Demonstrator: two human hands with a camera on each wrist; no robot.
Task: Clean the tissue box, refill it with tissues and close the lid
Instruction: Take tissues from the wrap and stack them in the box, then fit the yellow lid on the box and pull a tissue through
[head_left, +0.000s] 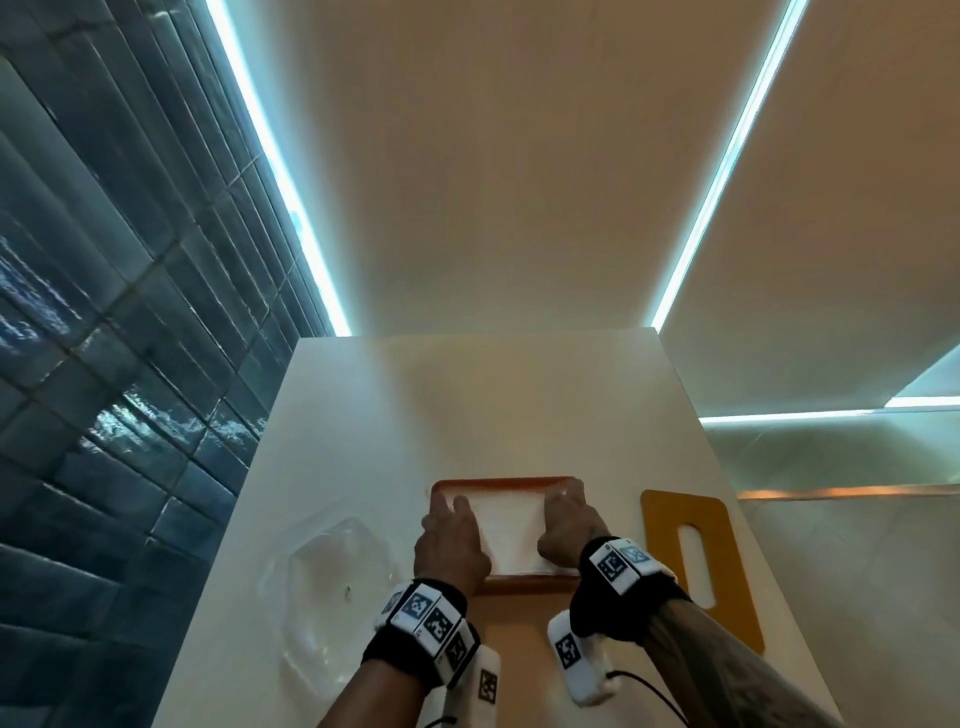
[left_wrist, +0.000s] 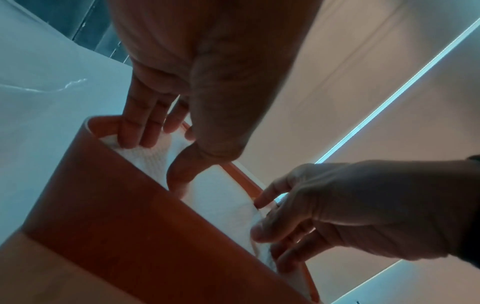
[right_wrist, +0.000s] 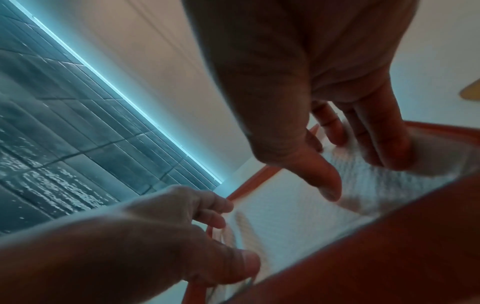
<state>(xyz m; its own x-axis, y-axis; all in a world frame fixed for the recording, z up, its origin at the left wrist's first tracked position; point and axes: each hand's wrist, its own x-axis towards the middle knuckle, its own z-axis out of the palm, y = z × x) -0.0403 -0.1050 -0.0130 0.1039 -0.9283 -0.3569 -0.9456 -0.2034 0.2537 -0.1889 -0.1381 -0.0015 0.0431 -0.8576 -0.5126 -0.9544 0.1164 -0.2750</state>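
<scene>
The orange tissue box (head_left: 504, 481) stands open on the white table (head_left: 363, 426), filled with a stack of white tissues (head_left: 511, 530). My left hand (head_left: 451, 525) presses straight fingers (left_wrist: 137, 131) onto the tissues along the box's left wall, thumb down beside them. My right hand (head_left: 567, 519) presses its fingers (right_wrist: 371, 135) onto the tissues at the right wall, where their edge bunches up. The flat yellow-orange lid (head_left: 727, 561) with a long slot lies on the table to the right of the box.
A crumpled clear plastic wrapper (head_left: 332, 577) lies on the table left of the box. A dark blue tiled wall (head_left: 104, 364) runs along the left. The table ends just behind the box area and at the right past the lid.
</scene>
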